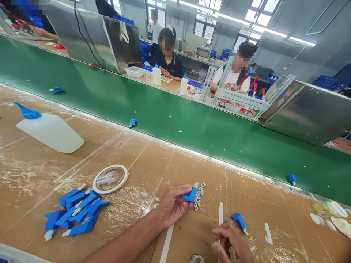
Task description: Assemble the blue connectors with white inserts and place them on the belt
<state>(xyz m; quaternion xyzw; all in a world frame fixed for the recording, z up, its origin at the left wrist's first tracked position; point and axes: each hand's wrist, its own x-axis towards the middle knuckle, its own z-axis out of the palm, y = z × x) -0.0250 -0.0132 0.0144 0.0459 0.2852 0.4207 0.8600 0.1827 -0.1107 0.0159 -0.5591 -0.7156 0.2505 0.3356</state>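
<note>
My left hand (174, 206) is closed on a blue plastic part (189, 195) with a pale tip pointing up. Just beyond it lies a scatter of small grey pieces (199, 199) on the table. My right hand (232, 241) is low in the view with its fingers curled together; whatever they hold, if anything, I cannot make out. A small round pot (196, 259) with a thin stick in it sits left of that hand, cut off by the lower edge. Another blue part (239, 222) lies beyond my right hand. Several more form a pile (79, 212) at left.
A tape roll (126, 177) encircles a clear plastic tube (107, 178). A blue-capped bottle (52, 132) lies at left. Blue parts ride the green belt (164, 109) beyond the table. Co-workers sit across it. A tape strip (268, 233) and cup (329, 209) are at right.
</note>
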